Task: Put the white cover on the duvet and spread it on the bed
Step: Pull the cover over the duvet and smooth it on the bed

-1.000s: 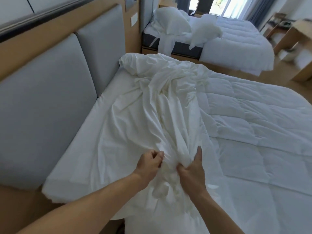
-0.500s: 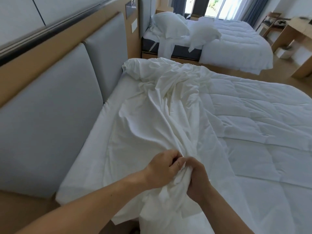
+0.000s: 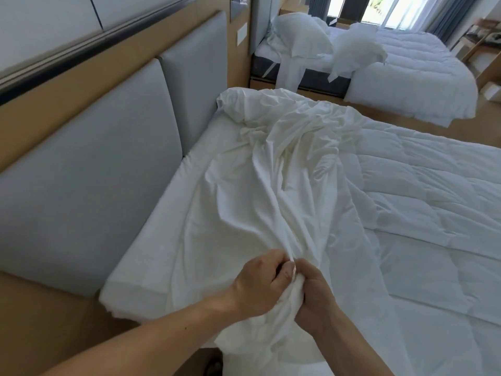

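I am pinching the white cover (image 3: 271,202) between both hands, left hand (image 3: 260,286) and right hand (image 3: 315,294) touching, hunting its edge beside the quilted duvet (image 3: 423,185).

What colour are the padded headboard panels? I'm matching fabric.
Grey padded headboard panels, framed in light wood; head view.

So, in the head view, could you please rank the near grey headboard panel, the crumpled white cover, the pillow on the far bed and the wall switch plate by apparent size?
1. Near grey headboard panel and crumpled white cover: too alike to rank.
2. Pillow: smaller, though farther from the camera, so true size is unsure.
3. Wall switch plate: smallest.
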`<act>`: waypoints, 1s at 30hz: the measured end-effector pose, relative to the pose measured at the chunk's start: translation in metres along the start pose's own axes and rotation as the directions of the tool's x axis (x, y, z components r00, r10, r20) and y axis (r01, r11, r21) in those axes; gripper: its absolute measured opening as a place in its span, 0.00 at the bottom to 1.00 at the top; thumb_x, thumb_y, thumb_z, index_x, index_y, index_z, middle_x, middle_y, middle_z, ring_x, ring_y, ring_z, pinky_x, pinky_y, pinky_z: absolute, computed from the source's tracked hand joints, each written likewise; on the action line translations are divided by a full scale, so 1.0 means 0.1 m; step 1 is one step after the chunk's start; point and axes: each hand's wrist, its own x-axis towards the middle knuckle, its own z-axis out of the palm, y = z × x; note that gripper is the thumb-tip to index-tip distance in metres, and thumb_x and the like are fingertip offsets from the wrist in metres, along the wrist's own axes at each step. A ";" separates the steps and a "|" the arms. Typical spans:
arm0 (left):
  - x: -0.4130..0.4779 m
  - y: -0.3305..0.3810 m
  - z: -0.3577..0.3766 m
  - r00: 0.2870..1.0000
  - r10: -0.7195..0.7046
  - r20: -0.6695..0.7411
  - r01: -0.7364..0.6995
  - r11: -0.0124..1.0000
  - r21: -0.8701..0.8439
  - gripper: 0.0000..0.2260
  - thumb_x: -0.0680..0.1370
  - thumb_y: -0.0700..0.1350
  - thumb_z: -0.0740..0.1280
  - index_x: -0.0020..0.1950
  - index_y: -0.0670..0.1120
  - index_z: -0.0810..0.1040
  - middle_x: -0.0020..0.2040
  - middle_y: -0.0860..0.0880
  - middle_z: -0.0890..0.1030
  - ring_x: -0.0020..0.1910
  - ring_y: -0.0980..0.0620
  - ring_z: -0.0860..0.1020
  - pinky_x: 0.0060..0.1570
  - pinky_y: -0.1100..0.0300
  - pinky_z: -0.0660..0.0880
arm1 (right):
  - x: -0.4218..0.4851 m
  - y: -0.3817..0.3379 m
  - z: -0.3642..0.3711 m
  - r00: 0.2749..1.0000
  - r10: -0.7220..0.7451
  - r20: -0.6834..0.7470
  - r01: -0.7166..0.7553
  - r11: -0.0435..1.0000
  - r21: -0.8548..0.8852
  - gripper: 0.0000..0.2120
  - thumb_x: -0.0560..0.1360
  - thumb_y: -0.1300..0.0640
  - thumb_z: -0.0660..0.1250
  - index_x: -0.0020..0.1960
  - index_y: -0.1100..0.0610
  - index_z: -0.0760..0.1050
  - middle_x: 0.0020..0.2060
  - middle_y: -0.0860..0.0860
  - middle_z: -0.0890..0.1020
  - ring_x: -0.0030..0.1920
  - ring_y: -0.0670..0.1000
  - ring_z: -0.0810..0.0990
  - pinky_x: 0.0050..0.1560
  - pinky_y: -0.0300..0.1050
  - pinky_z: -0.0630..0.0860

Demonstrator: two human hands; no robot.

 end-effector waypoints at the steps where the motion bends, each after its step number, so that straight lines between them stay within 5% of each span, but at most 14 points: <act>1: -0.01 0.02 0.01 0.999 0.038 -0.006 -0.038 0.996 0.082 0.12 0.80 0.54 0.58 0.40 0.50 0.70 0.34 0.57 0.71 0.34 0.56 0.71 0.38 0.60 0.70 | 0.00 -0.03 -0.04 0.998 0.001 0.062 -0.001 1.000 0.002 0.18 0.75 0.55 0.63 0.51 0.70 0.80 0.45 0.66 0.82 0.46 0.62 0.84 0.45 0.54 0.82; 4: 0.00 0.07 0.05 0.939 0.343 -0.031 -0.270 0.789 0.551 0.11 0.80 0.48 0.59 0.38 0.48 0.71 0.33 0.54 0.72 0.29 0.55 0.70 0.31 0.61 0.71 | -0.01 -0.13 -0.08 0.988 0.009 0.157 -0.003 0.999 -0.035 0.17 0.74 0.56 0.59 0.43 0.68 0.81 0.38 0.62 0.82 0.42 0.59 0.84 0.43 0.50 0.81; 6: 0.02 0.09 0.06 0.882 0.467 0.061 -0.375 0.616 0.693 0.10 0.76 0.45 0.65 0.34 0.48 0.72 0.30 0.52 0.72 0.25 0.55 0.69 0.25 0.61 0.71 | 0.00 -0.18 -0.05 0.976 0.027 0.216 -0.015 0.998 -0.056 0.24 0.78 0.48 0.59 0.51 0.69 0.82 0.47 0.65 0.83 0.51 0.61 0.84 0.54 0.52 0.79; 8: 0.06 0.04 0.05 0.855 0.496 0.149 -0.449 0.565 0.693 0.10 0.74 0.43 0.71 0.35 0.46 0.74 0.30 0.50 0.74 0.26 0.53 0.71 0.26 0.59 0.73 | 0.03 -0.25 0.01 0.966 0.065 0.248 -0.030 0.989 -0.143 0.28 0.75 0.42 0.68 0.54 0.68 0.82 0.50 0.65 0.83 0.54 0.60 0.84 0.56 0.52 0.79; 11: 0.05 0.02 -0.05 0.929 0.311 0.201 -0.370 0.800 0.472 0.11 0.81 0.45 0.62 0.40 0.43 0.74 0.36 0.47 0.77 0.34 0.49 0.74 0.37 0.56 0.72 | 0.08 -0.34 0.10 0.957 0.128 0.260 -0.044 0.951 -0.306 0.19 0.69 0.49 0.76 0.44 0.66 0.82 0.37 0.60 0.83 0.39 0.57 0.85 0.40 0.47 0.82; 13: 0.01 -0.06 -0.13 0.954 0.136 0.265 -0.213 0.934 0.286 0.10 0.81 0.44 0.61 0.42 0.44 0.75 0.35 0.52 0.75 0.34 0.53 0.73 0.38 0.61 0.69 | 0.13 -0.35 0.16 0.968 0.115 0.222 -0.017 0.917 -0.399 0.10 0.72 0.58 0.71 0.41 0.66 0.80 0.34 0.60 0.81 0.35 0.57 0.83 0.35 0.47 0.80; 15: -0.04 -0.14 -0.19 0.983 0.007 0.184 0.000 0.999 -0.038 0.09 0.81 0.41 0.63 0.40 0.45 0.76 0.32 0.56 0.75 0.31 0.57 0.74 0.35 0.65 0.70 | 0.17 -0.33 0.20 0.985 0.011 0.173 0.068 0.896 -0.440 0.06 0.71 0.65 0.66 0.42 0.69 0.79 0.36 0.63 0.80 0.35 0.60 0.82 0.34 0.48 0.80; 17: -0.04 -0.18 -0.22 0.979 -0.201 -0.043 0.175 0.925 -0.337 0.10 0.81 0.40 0.64 0.40 0.45 0.77 0.31 0.52 0.78 0.31 0.55 0.76 0.34 0.62 0.74 | 0.17 -0.31 0.24 0.977 -0.067 0.201 0.145 0.903 -0.403 0.08 0.70 0.71 0.65 0.46 0.73 0.79 0.42 0.68 0.80 0.39 0.63 0.83 0.40 0.53 0.81; 19: 0.00 -0.38 -0.19 0.881 -0.403 -0.247 0.277 0.864 -0.421 0.07 0.80 0.47 0.66 0.46 0.44 0.75 0.37 0.50 0.80 0.37 0.51 0.79 0.38 0.59 0.77 | 0.15 -0.30 0.25 0.969 -0.100 0.227 0.176 0.922 -0.344 0.11 0.69 0.73 0.64 0.50 0.71 0.81 0.47 0.69 0.82 0.45 0.66 0.83 0.47 0.58 0.82; 20: 0.03 -0.46 -0.18 0.821 -0.509 -0.259 0.367 0.817 -0.444 0.14 0.78 0.54 0.67 0.51 0.44 0.74 0.44 0.50 0.81 0.43 0.50 0.80 0.44 0.57 0.78 | 0.15 -0.29 0.24 0.968 -0.106 0.229 0.177 0.933 -0.313 0.13 0.69 0.74 0.64 0.51 0.69 0.81 0.49 0.68 0.83 0.47 0.67 0.83 0.47 0.58 0.82; 23: 0.09 -0.67 -0.15 0.732 -0.674 0.102 0.584 0.543 -0.603 0.37 0.70 0.74 0.63 0.63 0.45 0.77 0.59 0.45 0.82 0.57 0.45 0.81 0.61 0.46 0.77 | 0.12 -0.29 0.21 0.967 -0.102 0.235 0.166 0.948 -0.273 0.13 0.66 0.73 0.66 0.46 0.65 0.84 0.50 0.66 0.83 0.49 0.66 0.84 0.47 0.59 0.82; 25: 0.10 -0.66 -0.10 0.741 -0.583 0.333 0.611 0.380 -0.695 0.33 0.77 0.70 0.58 0.65 0.44 0.79 0.61 0.42 0.82 0.60 0.43 0.81 0.65 0.46 0.75 | 0.11 -0.29 0.20 0.962 -0.087 0.258 0.162 0.944 -0.287 0.14 0.62 0.70 0.67 0.46 0.64 0.84 0.51 0.68 0.83 0.51 0.68 0.83 0.54 0.65 0.80; 30: 0.20 -0.56 -0.01 0.770 -0.521 0.368 0.572 0.308 -0.760 0.25 0.79 0.55 0.66 0.64 0.34 0.78 0.61 0.37 0.81 0.63 0.39 0.79 0.62 0.50 0.76 | 0.13 -0.33 0.04 0.957 -0.023 0.288 0.106 0.955 -0.277 0.21 0.64 0.67 0.67 0.56 0.72 0.78 0.50 0.69 0.81 0.49 0.67 0.82 0.51 0.60 0.81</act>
